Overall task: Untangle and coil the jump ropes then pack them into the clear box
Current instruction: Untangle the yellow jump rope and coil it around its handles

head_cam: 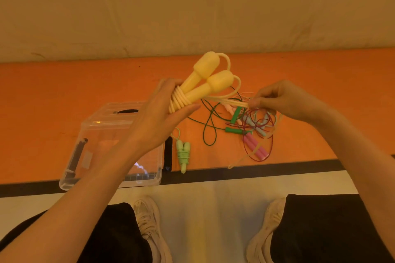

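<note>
Step in hand, as judged from this view: winding the yellow rope's cord around its own two handles. The left hand, at centre frame, grips the pair of yellow handles side by side, thumb and fingers curled around their narrow ends, where several turns of yellow cord already sit stacked. The right hand, right of centre, pinches the free stretch of that cord between thumb and fingertips; the cord runs nearly straight between the two hands. The loose tail drops below the right hand toward the lower right and lies across the tangled pile of green, pink and pale-blue ropes on the orange mat. To wind well: keep light tension, lay each turn snug beside the last, not over it, and hold the handles parallel so the wraps do not slide off the narrow ends. Risk: the tail may snag the pile, so lift it free before pulling. A pale-green rope, already bundled, lies on the mat just right of the clear box, at lower left. The box looks open; nothing packed inside can be made out.
</note>
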### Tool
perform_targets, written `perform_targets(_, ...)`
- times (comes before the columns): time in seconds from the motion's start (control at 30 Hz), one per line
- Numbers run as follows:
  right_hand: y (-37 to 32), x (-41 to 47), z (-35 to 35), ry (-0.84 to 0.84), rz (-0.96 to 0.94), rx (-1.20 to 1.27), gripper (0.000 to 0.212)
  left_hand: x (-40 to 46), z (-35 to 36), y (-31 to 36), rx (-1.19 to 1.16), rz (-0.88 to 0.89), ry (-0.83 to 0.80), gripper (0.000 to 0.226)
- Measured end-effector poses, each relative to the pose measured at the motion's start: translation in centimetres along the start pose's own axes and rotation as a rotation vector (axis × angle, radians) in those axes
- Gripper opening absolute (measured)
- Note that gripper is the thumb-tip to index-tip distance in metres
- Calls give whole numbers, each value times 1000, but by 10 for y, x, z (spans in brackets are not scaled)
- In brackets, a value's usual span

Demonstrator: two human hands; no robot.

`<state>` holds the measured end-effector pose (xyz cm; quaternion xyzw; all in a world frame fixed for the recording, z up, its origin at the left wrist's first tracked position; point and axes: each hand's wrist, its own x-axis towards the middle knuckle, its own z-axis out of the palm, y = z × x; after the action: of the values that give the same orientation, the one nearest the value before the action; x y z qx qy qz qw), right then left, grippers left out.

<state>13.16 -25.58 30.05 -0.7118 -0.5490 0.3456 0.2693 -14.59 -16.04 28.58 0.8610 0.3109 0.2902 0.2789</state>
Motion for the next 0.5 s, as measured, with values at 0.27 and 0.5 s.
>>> perform_targets(0.27,0,-15,20,-414,-58,47,23,8,14,-7,188,-8,3,54)
perform_targets(0.5,-25,-36,22,-535,-129,151,18,8,18,-6,336,35,-90,59)
